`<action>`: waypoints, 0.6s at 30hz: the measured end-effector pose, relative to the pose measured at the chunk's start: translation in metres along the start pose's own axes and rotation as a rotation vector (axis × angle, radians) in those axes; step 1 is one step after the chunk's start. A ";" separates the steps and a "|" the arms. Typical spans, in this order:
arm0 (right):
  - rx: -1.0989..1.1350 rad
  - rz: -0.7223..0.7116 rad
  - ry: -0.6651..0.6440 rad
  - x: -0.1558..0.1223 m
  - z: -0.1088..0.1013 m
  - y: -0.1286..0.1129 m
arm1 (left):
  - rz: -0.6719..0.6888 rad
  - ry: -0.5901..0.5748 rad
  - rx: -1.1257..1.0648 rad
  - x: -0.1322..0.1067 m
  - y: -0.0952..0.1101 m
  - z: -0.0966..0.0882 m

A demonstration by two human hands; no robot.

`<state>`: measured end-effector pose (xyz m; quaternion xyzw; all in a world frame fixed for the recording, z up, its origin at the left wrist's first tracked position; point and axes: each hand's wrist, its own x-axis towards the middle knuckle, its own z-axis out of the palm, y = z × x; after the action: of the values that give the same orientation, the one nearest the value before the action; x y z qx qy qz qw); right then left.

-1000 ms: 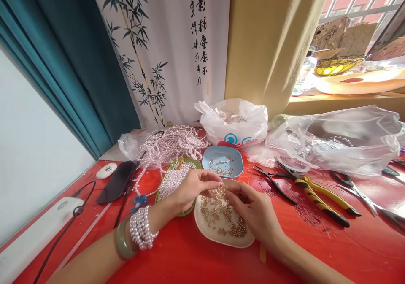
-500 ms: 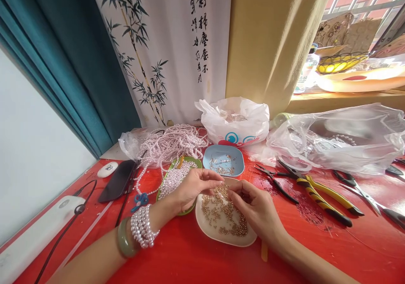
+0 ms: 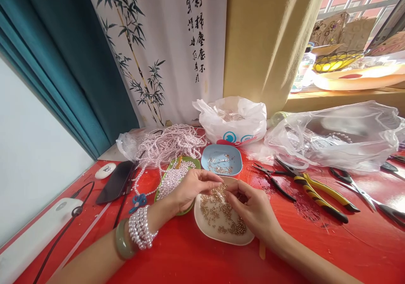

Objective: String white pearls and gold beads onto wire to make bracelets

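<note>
Both hands meet above a cream plate (image 3: 209,234) of small gold beads (image 3: 226,212). My left hand (image 3: 193,187) reaches in from the left, thumb and fingertips pinched together; what sits between them is too small to make out. Close beside it, my right hand (image 3: 249,206) has its fingers curled in a pinch, and its contents are hidden too. A pearl bracelet (image 3: 141,228) and a green bangle (image 3: 124,239) circle my left wrist. Partly behind the left hand lies a green dish (image 3: 196,162) of pinkish-white pearl beads (image 3: 176,178).
A blue dish (image 3: 237,159) with small metal pieces stands behind the plate. Pearl strands (image 3: 174,142) are heaped at the back left. Pliers (image 3: 322,195) and scissors (image 3: 357,189) lie right, before plastic bags (image 3: 335,136). A phone (image 3: 114,182) and power strip (image 3: 41,233) are left.
The whole view has shifted slightly, so things appear a little further left. Both hands keep their pinched pose over the plate, with only slight finger movement.
</note>
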<state>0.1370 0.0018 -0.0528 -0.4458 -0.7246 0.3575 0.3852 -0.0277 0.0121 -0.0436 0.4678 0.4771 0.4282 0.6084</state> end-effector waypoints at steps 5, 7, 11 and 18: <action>-0.030 0.008 -0.010 -0.001 0.000 0.000 | -0.001 -0.005 -0.004 -0.001 0.002 0.002; -0.031 0.012 -0.021 -0.001 0.000 -0.001 | 0.004 -0.009 0.006 -0.002 0.003 0.002; -0.037 0.023 -0.024 -0.001 -0.001 -0.001 | 0.001 -0.010 0.031 -0.002 0.003 0.004; -0.041 0.037 -0.057 0.000 0.000 -0.003 | 0.029 -0.005 0.041 -0.003 0.003 0.005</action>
<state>0.1361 0.0005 -0.0497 -0.4568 -0.7340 0.3621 0.3485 -0.0231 0.0092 -0.0401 0.4882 0.4775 0.4260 0.5934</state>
